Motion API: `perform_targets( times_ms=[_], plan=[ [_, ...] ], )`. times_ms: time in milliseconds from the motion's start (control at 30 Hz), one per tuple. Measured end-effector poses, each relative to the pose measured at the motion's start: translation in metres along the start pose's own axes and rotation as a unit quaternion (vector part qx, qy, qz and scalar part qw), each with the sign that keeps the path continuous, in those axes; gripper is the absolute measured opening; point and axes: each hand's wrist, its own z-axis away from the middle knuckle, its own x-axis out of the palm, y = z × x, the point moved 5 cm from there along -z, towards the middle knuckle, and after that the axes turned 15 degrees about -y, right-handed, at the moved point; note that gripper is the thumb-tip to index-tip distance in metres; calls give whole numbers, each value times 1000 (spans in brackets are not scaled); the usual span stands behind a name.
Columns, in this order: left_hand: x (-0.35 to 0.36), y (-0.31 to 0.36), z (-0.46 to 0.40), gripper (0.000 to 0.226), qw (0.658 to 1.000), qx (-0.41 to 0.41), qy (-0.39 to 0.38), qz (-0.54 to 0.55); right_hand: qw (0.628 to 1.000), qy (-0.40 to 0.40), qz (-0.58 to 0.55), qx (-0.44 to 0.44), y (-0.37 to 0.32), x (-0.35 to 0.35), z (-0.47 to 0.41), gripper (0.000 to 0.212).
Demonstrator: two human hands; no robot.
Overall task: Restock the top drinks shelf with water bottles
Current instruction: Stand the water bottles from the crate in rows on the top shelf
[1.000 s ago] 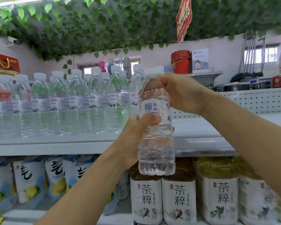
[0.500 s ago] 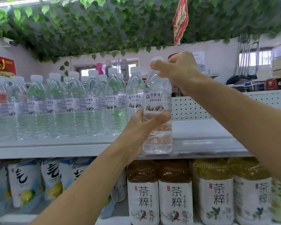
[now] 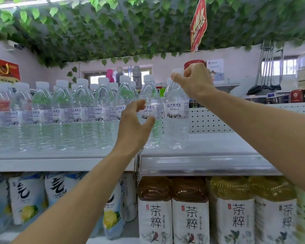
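Observation:
A clear water bottle (image 3: 176, 118) with a white cap stands upright on the top shelf (image 3: 209, 150), at the right end of a long row of identical water bottles (image 3: 63, 115). My right hand (image 3: 195, 80) pinches this bottle at its neck and cap. My left hand (image 3: 135, 127) hovers in front of the row's last bottles with its fingers spread and curved, holding nothing and just clear of the bottle.
Bare shelf lies to the right of the placed bottle, backed by a white pegboard (image 3: 209, 120). Below sit large tea bottles (image 3: 190, 208) and blue-and-white drink bottles (image 3: 26, 196). A red sign (image 3: 198, 23) hangs from the leafy ceiling.
The bottle went up from below shelf level onto the top shelf beside the row. My left hand let go of its body and drew back; my right hand still holds the neck.

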Motion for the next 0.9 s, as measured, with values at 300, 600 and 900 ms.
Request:
perform_targets(
  times_ms=[300, 600, 900],
  plan=[
    [-26, 23, -71, 81, 941, 18, -41, -335, 975, -181, -95, 83, 28, 39, 37, 78],
    [-21, 14, -92, 88, 896, 30, -129, -424, 961, -187, -187, 83, 60, 72, 61, 36],
    [-24, 9, -98, 88, 903, 42, -121, -411, 966, -167, -178, 84, 64, 87, 52, 47]
  ],
)
